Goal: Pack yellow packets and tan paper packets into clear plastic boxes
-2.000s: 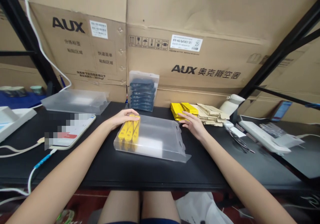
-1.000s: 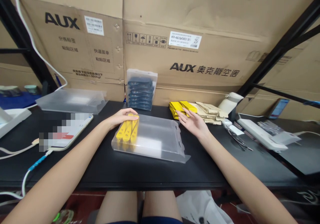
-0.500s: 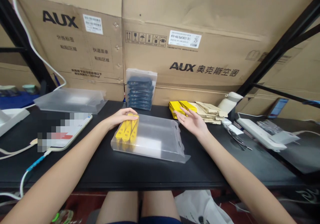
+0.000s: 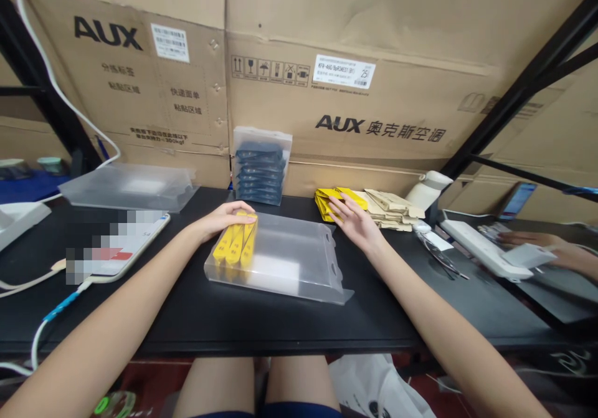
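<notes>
A clear plastic box (image 4: 280,234) lies on its side on the black table, its cut-out flap towards the right. Several yellow packets (image 4: 232,250) stand side by side in its left end. My left hand (image 4: 224,218) is closed over the far left corner of the box, its fingers against the tops of these packets. To the right, my right hand (image 4: 355,223) has its fingers stretched out, holding nothing. Its fingertips overlap a stack of yellow packets (image 4: 327,200) at the back; whether they touch it I cannot tell.
Beige packets (image 4: 395,209) and a white bottle (image 4: 427,192) stand at the back right. Behind the box is an upright clear box of dark blue packets (image 4: 259,172). Another clear box (image 4: 126,184) and a phone (image 4: 135,250) lie left. Another person's hand (image 4: 527,240) shows far right.
My right hand has turned slightly, fingers nearer together, close to the yellow stack. My left hand keeps its place on the box. Another person's hand has come in at the right.
</notes>
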Tool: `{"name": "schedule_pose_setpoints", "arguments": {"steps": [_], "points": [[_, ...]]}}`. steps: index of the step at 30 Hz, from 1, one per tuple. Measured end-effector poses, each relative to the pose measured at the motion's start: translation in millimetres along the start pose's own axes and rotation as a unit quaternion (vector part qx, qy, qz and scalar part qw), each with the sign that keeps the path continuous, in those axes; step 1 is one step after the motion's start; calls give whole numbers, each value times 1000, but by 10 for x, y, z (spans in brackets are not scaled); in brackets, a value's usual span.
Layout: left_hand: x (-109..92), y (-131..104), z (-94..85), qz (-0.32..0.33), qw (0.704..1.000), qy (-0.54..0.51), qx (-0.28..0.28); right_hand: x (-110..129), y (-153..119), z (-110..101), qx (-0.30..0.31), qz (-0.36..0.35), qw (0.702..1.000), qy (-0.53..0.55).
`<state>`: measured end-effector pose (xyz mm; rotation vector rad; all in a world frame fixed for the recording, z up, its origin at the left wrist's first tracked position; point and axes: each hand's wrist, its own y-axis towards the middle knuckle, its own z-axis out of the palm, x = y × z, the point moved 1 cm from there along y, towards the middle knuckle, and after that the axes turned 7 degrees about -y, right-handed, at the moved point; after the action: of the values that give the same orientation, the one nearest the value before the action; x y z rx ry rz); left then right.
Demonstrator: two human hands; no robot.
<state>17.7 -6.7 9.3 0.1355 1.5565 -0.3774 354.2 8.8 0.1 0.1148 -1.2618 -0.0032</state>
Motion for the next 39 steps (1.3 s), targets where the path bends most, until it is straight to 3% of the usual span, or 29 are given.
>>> {"name": "schedule_pose_setpoints", "arguments": {"steps": [7, 13, 28, 39], "points": [[63, 41, -40, 11, 1000, -15, 16, 59, 160, -29, -3, -56, 995, -85], [87, 53, -59, 25, 999, -8, 27, 167, 324, -38, -19, -27, 994, -107], [123, 58, -60, 24, 999, -26, 30, 109, 592, 2, -89, 1, 993, -74], [100, 52, -46, 27, 999, -26, 17, 61, 613, 24, -114, -49, 965, -229]]}}
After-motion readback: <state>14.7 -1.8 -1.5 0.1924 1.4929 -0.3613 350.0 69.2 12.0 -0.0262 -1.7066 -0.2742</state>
